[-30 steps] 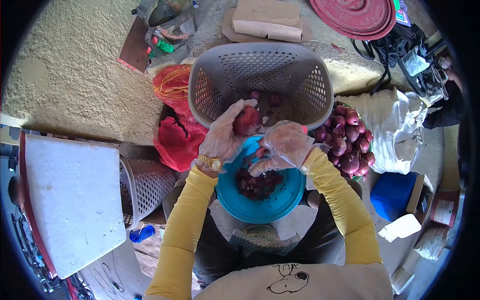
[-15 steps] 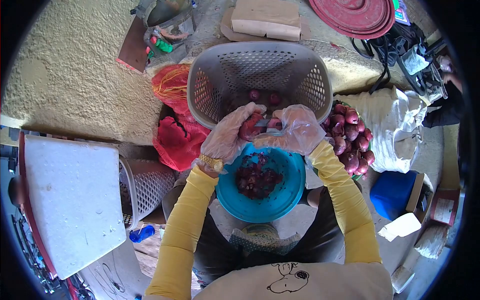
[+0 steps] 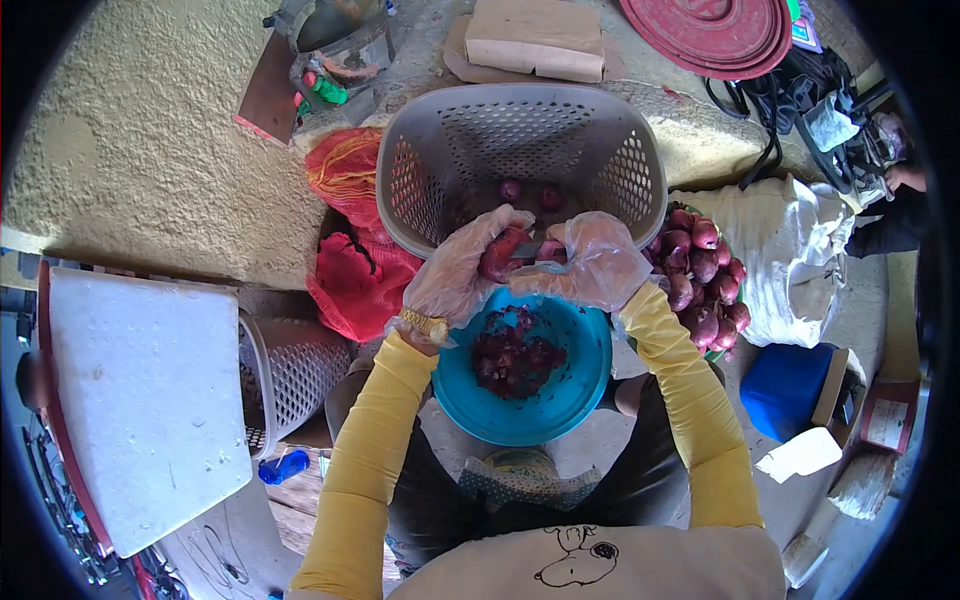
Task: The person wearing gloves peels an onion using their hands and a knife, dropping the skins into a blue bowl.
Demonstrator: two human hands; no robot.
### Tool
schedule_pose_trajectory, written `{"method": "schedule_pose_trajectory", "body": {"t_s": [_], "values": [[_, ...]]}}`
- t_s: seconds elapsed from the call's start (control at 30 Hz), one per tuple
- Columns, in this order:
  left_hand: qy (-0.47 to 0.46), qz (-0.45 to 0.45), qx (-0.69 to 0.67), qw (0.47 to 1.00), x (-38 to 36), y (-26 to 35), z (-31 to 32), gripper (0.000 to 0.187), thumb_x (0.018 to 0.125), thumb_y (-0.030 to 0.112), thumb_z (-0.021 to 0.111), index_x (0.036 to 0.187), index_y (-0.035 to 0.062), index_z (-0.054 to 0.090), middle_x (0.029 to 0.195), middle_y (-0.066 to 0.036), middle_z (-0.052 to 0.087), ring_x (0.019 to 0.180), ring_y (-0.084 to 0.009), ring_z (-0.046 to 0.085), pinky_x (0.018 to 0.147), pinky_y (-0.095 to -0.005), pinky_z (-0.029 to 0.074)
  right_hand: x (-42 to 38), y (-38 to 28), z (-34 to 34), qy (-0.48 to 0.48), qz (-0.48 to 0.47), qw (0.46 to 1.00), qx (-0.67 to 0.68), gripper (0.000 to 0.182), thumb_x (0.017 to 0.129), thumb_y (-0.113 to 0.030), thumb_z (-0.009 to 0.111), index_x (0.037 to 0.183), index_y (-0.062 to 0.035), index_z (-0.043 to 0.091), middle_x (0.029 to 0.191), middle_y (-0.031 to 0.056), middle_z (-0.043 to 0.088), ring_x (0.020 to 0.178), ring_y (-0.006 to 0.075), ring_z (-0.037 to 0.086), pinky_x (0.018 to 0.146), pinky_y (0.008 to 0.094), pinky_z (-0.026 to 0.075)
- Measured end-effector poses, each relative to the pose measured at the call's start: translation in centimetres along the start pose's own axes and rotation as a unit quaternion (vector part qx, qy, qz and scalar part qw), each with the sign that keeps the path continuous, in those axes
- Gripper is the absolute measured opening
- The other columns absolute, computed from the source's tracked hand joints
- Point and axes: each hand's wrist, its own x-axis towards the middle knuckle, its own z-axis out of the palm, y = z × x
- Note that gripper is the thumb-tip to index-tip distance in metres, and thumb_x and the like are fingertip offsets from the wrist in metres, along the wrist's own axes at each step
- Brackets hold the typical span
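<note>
My left hand [image 3: 462,268], in a clear plastic glove, is closed around a red onion [image 3: 499,255] above the front rim of the grey basket. Facing it, my gloved right hand [image 3: 600,262] is closed on a small knife [image 3: 524,249]; its short grey blade touches the onion and its handle is mostly hidden by the fingers. Just below both hands sits a turquoise basin [image 3: 590,375] with dark red onion skins [image 3: 515,358] heaped in it. Inside the perforated grey basket [image 3: 520,120] lie two peeled-looking onions [image 3: 549,197].
Unpeeled red onions [image 3: 705,265] are piled to the right, beside a white sack [image 3: 790,260]. Red net bags [image 3: 360,270] lie left of the basket. A white-topped box [image 3: 145,400] and a second basket [image 3: 300,375] stand at left. Another person's hand [image 3: 907,178] shows at far right.
The knife blade and my right fingers have shifted slightly against the onion. The other person's hand at far right has moved a little. The rest looks the same.
</note>
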Motion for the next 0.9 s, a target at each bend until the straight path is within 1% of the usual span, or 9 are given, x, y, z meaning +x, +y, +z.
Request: {"method": "schedule_pose_trajectory", "body": {"t_s": [0.07, 0.17, 0.23, 0.27, 0.33, 0.43, 0.57, 0.63, 0.9], "values": [[0.016, -0.028, -0.059, 0.998, -0.3, -0.2, 0.1, 0.037, 0.108, 0.025, 0.059, 0.132, -0.0036, 0.061, 0.134, -0.012, 0.064, 0.115, -0.0172, 0.064, 0.088, -0.0276, 0.058, 0.1, -0.3, -0.2, -0.006, 0.006, 1.0, 0.004, 0.089, 0.07, -0.084, 0.073, 0.097, 0.0006, 0.077, 0.083, 0.0222, 0.07, 0.084, 0.0416, 0.069, 0.078, 0.0483, 0.055], [-0.019, 0.029, -0.013, 0.999, -0.7, 0.4, -0.2, 0.034, 0.109, 0.019, 0.058, 0.135, -0.0016, 0.06, 0.136, -0.011, 0.064, 0.117, -0.0167, 0.063, 0.088, -0.0256, 0.057, 0.1, -0.2, -0.1, -0.013, 0.009, 1.0, 0.009, 0.088, 0.069, -0.087, 0.071, 0.089, -0.0009, 0.076, 0.079, 0.0217, 0.069, 0.08, 0.0416, 0.068, 0.075, 0.0491, 0.054], [-0.052, 0.125, 0.156, 0.978, -0.7, 0.1, -0.7, 0.033, 0.109, 0.015, 0.056, 0.138, 0.0, 0.058, 0.137, -0.011, 0.063, 0.118, -0.0152, 0.061, 0.087, -0.024, 0.056, 0.1, -0.2, 0.0, -0.013, 0.007, 1.0, 0.011, 0.087, 0.069, -0.087, 0.071, 0.086, -0.0015, 0.075, 0.078, 0.0217, 0.068, 0.08, 0.0418, 0.068, 0.075, 0.0497, 0.053], [-0.052, 0.125, 0.156, 0.978, -0.7, -0.1, -0.7, 0.033, 0.109, 0.015, 0.056, 0.138, 0.0, 0.058, 0.137, -0.011, 0.063, 0.118, -0.0152, 0.061, 0.087, -0.024, 0.056, 0.0, -0.2, -0.1, -0.003, 0.008, 1.0, 0.022, 0.087, 0.069, -0.087, 0.071, 0.087, -0.0016, 0.075, 0.078, 0.0217, 0.068, 0.08, 0.0419, 0.068, 0.075, 0.0499, 0.053], [-0.024, 0.028, 0.033, 0.999, -0.6, 0.5, -0.2, 0.035, 0.109, 0.02, 0.058, 0.137, -0.0005, 0.059, 0.135, -0.01, 0.064, 0.115, -0.0139, 0.061, 0.086, -0.0236, 0.055, 0.0, -0.2, -0.2, 0.007, 0.009, 0.999, 0.034, 0.087, 0.069, -0.087, 0.071, 0.087, -0.0018, 0.075, 0.077, 0.0218, 0.067, 0.08, 0.0419, 0.068, 0.076, 0.05, 0.053], [-0.014, -0.031, -0.008, 0.999, -0.6, 1.3, 0.1, 0.037, 0.108, 0.025, 0.06, 0.134, -0.0013, 0.061, 0.133, -0.009, 0.065, 0.112, -0.0137, 0.061, 0.083, -0.0234, 0.055, -0.1, 0.0, 0.0, 0.018, 0.008, 0.999, 0.025, 0.088, 0.069, -0.088, 0.071, 0.088, -0.0019, 0.075, 0.077, 0.0216, 0.067, 0.081, 0.0419, 0.068, 0.077, 0.0503, 0.053], [0.0, -0.03, -0.027, 0.999, -0.3, 0.8, 0.4, 0.04, 0.107, 0.029, 0.062, 0.132, -0.0019, 0.063, 0.129, -0.009, 0.067, 0.11, -0.0145, 0.062, 0.082, -0.0235, 0.056, 0.1, -0.2, -0.4, -0.005, 0.002, 1.0, 0.016, 0.089, 0.07, -0.088, 0.069, 0.089, -0.0015, 0.076, 0.077, 0.0221, 0.067, 0.08, 0.0427, 0.067, 0.077, 0.0502, 0.053], [0.026, -0.061, -0.115, 0.991, -0.2, 0.6, 0.7, 0.039, 0.106, 0.028, 0.063, 0.131, -0.0024, 0.063, 0.127, -0.009, 0.067, 0.112, -0.016, 0.063, 0.085, -0.0263, 0.058, 0.3, -0.5, -0.9, -0.037, 0.013, 0.999, 0.014, 0.089, 0.07, -0.088, 0.069, 0.09, -0.0015, 0.076, 0.077, 0.0223, 0.067, 0.08, 0.043, 0.067, 0.077, 0.0502, 0.053], [0.016, -0.039, -0.07, 0.997, -0.4, 0.8, 0.6, 0.039, 0.107, 0.028, 0.062, 0.13, -0.004, 0.063, 0.129, -0.012, 0.066, 0.112, -0.0181, 0.065, 0.093, -0.0296, 0.058, 0.2, -0.1, 0.0, -0.082, 0.038, 0.995, 0.04, 0.078, 0.077, -0.082, 0.069, 0.091, -0.0056, 0.078, 0.082, 0.0202, 0.07, 0.084, 0.0419, 0.068, 0.08, 0.0504, 0.053]]}}
